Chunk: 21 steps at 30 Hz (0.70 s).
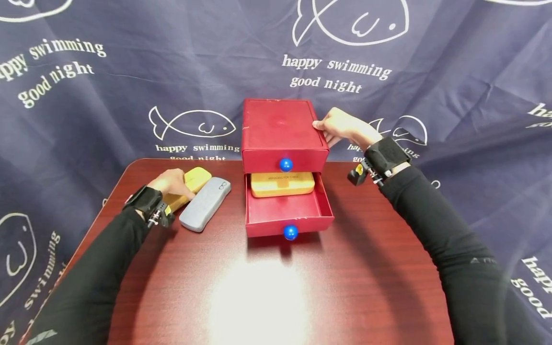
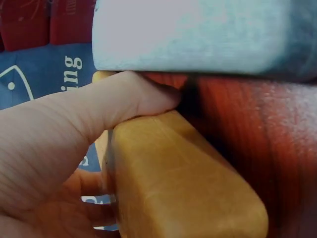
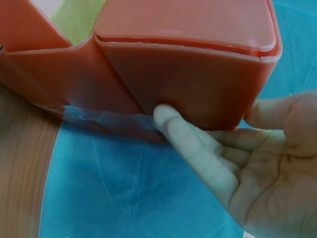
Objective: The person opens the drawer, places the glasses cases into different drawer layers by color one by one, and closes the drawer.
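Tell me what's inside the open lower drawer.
A yellow case lies in the lower drawer, bare red floor in front. The upper drawer hides anything behind the case.

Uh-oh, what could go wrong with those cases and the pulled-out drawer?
The left hand grips a yellow case right beside the gray case, so it might bump that one. The open lower drawer sticks out, so an arm could knock it, perhaps shifting the red box that the right hand holds.
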Each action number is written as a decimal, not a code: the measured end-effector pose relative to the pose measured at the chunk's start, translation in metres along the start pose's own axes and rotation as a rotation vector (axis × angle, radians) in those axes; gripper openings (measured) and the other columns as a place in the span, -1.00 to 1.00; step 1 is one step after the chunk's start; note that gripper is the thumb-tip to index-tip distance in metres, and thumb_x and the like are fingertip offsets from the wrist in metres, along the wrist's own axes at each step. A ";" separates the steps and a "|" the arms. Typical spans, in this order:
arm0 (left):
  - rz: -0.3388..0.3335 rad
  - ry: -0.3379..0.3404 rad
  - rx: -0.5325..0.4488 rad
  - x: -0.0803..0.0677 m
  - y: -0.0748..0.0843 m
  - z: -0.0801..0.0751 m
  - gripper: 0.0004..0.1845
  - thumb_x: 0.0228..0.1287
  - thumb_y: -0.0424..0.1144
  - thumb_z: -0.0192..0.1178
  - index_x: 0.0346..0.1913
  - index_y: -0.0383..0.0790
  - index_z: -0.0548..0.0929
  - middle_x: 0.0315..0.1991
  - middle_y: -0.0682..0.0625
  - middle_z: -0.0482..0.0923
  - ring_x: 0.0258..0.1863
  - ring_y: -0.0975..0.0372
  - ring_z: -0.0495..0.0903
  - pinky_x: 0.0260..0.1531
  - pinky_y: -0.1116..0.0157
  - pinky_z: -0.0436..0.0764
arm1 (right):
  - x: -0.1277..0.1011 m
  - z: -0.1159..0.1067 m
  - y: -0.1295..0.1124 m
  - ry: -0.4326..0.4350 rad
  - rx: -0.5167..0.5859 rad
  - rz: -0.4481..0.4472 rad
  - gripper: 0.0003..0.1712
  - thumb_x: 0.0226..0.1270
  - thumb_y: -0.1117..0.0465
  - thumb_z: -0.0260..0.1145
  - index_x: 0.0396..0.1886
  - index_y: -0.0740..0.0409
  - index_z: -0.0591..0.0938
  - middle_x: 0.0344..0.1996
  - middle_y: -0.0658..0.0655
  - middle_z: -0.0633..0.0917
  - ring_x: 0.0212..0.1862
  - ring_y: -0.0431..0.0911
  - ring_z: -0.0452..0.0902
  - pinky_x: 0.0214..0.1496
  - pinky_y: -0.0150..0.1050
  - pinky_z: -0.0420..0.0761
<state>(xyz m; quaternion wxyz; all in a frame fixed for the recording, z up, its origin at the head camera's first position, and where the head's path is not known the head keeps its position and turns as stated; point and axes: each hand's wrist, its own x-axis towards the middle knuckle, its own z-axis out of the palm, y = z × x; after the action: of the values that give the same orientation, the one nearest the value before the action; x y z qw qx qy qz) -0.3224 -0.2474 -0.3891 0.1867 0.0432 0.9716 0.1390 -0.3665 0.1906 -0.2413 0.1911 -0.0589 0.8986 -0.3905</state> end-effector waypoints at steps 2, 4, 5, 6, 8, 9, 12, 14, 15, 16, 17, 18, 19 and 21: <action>-0.020 -0.008 -0.002 -0.001 0.001 -0.002 -0.39 -0.14 -0.04 0.50 -0.18 -0.42 0.46 -0.31 -0.18 0.47 -0.29 0.02 0.49 -0.30 0.21 0.48 | 0.000 0.000 0.000 -0.004 0.000 0.001 -0.51 0.60 0.16 0.10 0.18 0.56 0.55 -0.59 -0.02 0.72 -0.51 -0.18 0.71 -0.31 -0.31 0.75; -0.035 -0.013 0.000 -0.003 0.002 -0.004 -0.41 -0.11 -0.05 0.48 -0.18 -0.42 0.46 -0.30 -0.19 0.47 -0.27 0.00 0.48 -0.28 0.19 0.48 | 0.000 -0.001 -0.001 -0.007 0.001 0.002 -0.50 0.60 0.15 0.10 0.18 0.56 0.55 -0.58 -0.02 0.72 -0.51 -0.18 0.71 -0.31 -0.31 0.75; -0.043 -0.013 0.002 -0.003 0.003 -0.005 -0.42 -0.09 -0.06 0.47 -0.17 -0.41 0.46 -0.29 -0.19 0.47 -0.26 -0.02 0.47 -0.27 0.18 0.47 | 0.000 -0.001 -0.001 -0.006 0.001 0.001 -0.50 0.60 0.16 0.09 0.18 0.56 0.55 -0.58 -0.02 0.72 -0.51 -0.18 0.71 -0.31 -0.31 0.75; -0.051 -0.014 0.002 -0.004 0.003 -0.005 -0.42 -0.08 -0.05 0.47 -0.16 -0.41 0.46 -0.27 -0.20 0.46 -0.24 -0.03 0.47 -0.25 0.16 0.47 | -0.001 -0.001 -0.001 -0.006 0.003 0.001 -0.50 0.60 0.16 0.10 0.19 0.56 0.55 -0.58 -0.02 0.72 -0.51 -0.18 0.71 -0.31 -0.30 0.75; -0.063 -0.011 0.001 -0.004 0.003 -0.005 -0.41 -0.05 -0.03 0.46 -0.14 -0.41 0.46 -0.25 -0.21 0.46 -0.20 -0.08 0.45 -0.22 0.11 0.48 | -0.001 -0.001 -0.002 -0.004 0.008 -0.001 -0.50 0.60 0.16 0.10 0.19 0.57 0.54 -0.58 -0.02 0.72 -0.51 -0.18 0.72 -0.31 -0.30 0.75; -0.067 -0.012 0.001 -0.004 0.004 -0.005 -0.41 -0.03 -0.02 0.46 -0.13 -0.40 0.45 -0.24 -0.22 0.46 -0.18 -0.10 0.43 -0.21 0.09 0.47 | -0.001 -0.002 -0.002 -0.003 0.011 -0.001 -0.50 0.60 0.16 0.10 0.19 0.57 0.54 -0.59 -0.02 0.72 -0.52 -0.18 0.72 -0.31 -0.30 0.75; -0.070 -0.012 -0.001 -0.003 0.003 -0.003 -0.40 -0.02 -0.02 0.44 -0.10 -0.40 0.44 -0.21 -0.25 0.44 -0.12 -0.15 0.39 -0.19 0.04 0.47 | 0.000 -0.002 -0.002 -0.002 0.018 -0.002 -0.50 0.60 0.16 0.10 0.18 0.58 0.54 -0.59 -0.02 0.72 -0.53 -0.17 0.72 -0.32 -0.30 0.75; -0.064 -0.014 0.003 -0.003 0.001 -0.001 -0.39 -0.01 -0.02 0.42 -0.08 -0.42 0.43 -0.19 -0.26 0.44 -0.12 -0.14 0.39 -0.18 0.04 0.47 | 0.000 -0.002 -0.002 -0.004 0.020 -0.003 -0.50 0.60 0.16 0.11 0.18 0.58 0.54 -0.60 -0.02 0.72 -0.53 -0.17 0.72 -0.33 -0.31 0.75; -0.061 -0.015 0.006 -0.003 0.000 0.000 -0.39 -0.01 -0.03 0.41 -0.07 -0.42 0.42 -0.19 -0.27 0.44 -0.13 -0.14 0.40 -0.17 0.04 0.46 | 0.000 -0.002 -0.002 -0.005 0.020 -0.004 -0.50 0.60 0.16 0.11 0.18 0.59 0.54 -0.60 -0.02 0.72 -0.53 -0.17 0.72 -0.33 -0.31 0.75; -0.059 -0.015 0.006 -0.003 0.000 0.000 -0.38 0.00 -0.03 0.41 -0.07 -0.42 0.41 -0.18 -0.27 0.44 -0.14 -0.13 0.42 -0.17 0.04 0.47 | -0.001 -0.002 -0.002 -0.006 0.021 -0.004 -0.50 0.60 0.16 0.11 0.18 0.58 0.54 -0.60 -0.02 0.72 -0.53 -0.17 0.72 -0.33 -0.31 0.75; -0.058 -0.013 0.011 -0.003 -0.001 0.001 -0.37 0.00 -0.02 0.40 -0.06 -0.42 0.40 -0.18 -0.27 0.44 -0.16 -0.11 0.44 -0.17 0.05 0.47 | -0.001 -0.001 -0.002 -0.006 0.021 -0.004 -0.50 0.60 0.16 0.10 0.18 0.58 0.54 -0.60 -0.02 0.72 -0.53 -0.17 0.72 -0.33 -0.31 0.75; -0.056 -0.011 0.015 -0.002 -0.002 0.002 -0.37 0.00 -0.01 0.40 -0.06 -0.42 0.40 -0.18 -0.28 0.45 -0.17 -0.10 0.46 -0.16 0.05 0.47 | -0.001 -0.001 -0.002 -0.007 0.023 -0.003 -0.50 0.60 0.16 0.10 0.18 0.58 0.54 -0.60 -0.02 0.72 -0.53 -0.17 0.72 -0.33 -0.31 0.75; -0.053 -0.010 0.016 -0.002 -0.002 0.002 -0.36 0.00 -0.01 0.40 -0.05 -0.42 0.39 -0.17 -0.28 0.45 -0.17 -0.10 0.46 -0.16 0.04 0.47 | -0.001 -0.001 -0.002 -0.007 0.024 -0.002 -0.50 0.60 0.16 0.10 0.18 0.58 0.54 -0.59 -0.02 0.72 -0.53 -0.17 0.72 -0.33 -0.31 0.75; -0.049 -0.005 0.015 -0.003 -0.004 0.003 -0.35 0.03 0.00 0.40 -0.03 -0.42 0.36 -0.16 -0.30 0.45 -0.17 -0.11 0.46 -0.15 0.03 0.48 | -0.001 0.000 -0.001 -0.007 0.027 0.001 -0.50 0.60 0.17 0.10 0.19 0.58 0.54 -0.59 -0.02 0.73 -0.53 -0.17 0.72 -0.32 -0.31 0.75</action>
<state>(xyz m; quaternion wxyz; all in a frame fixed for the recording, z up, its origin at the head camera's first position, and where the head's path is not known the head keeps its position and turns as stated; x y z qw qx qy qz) -0.3190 -0.2504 -0.3919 0.1923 0.0212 0.9728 0.1271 -0.3656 0.1902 -0.2397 0.1951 -0.0571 0.8926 -0.4024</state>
